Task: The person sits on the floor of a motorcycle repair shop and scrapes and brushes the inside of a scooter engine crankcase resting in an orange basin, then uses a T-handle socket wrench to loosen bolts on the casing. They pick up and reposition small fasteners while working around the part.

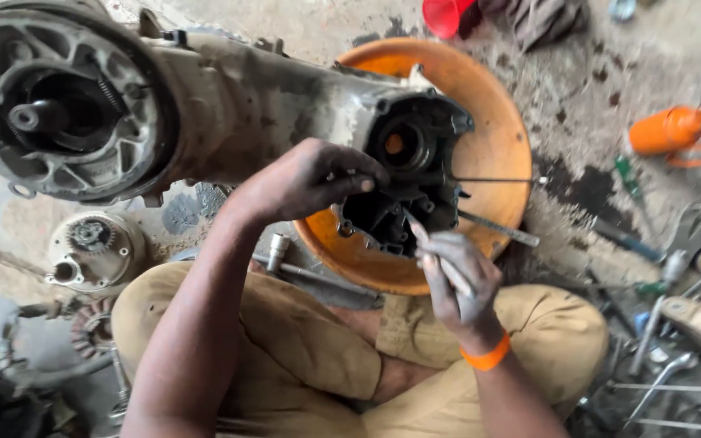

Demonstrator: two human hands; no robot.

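Observation:
A dirty grey scooter engine case (229, 105) lies across an orange basin (492, 138), its open crankcase end (403, 174) facing me. My left hand (310, 178) rests on the case beside that opening, fingers pinched on a thin metal rod (488, 179) that runs to the right. My right hand (456, 276), wearing an orange wristband, sits just below the opening and grips a slim metal tool (411, 223) whose tip points up into the crankcase. A long stud (501, 230) sticks out of the case toward the right.
A round clutch part (95, 251) and a stator (95, 332) lie at left. A socket wrench (285, 264) rests by my knee. Spanners and screwdrivers (659, 276) are scattered at right, near an orange can (671, 130) and a red cup (446, 16).

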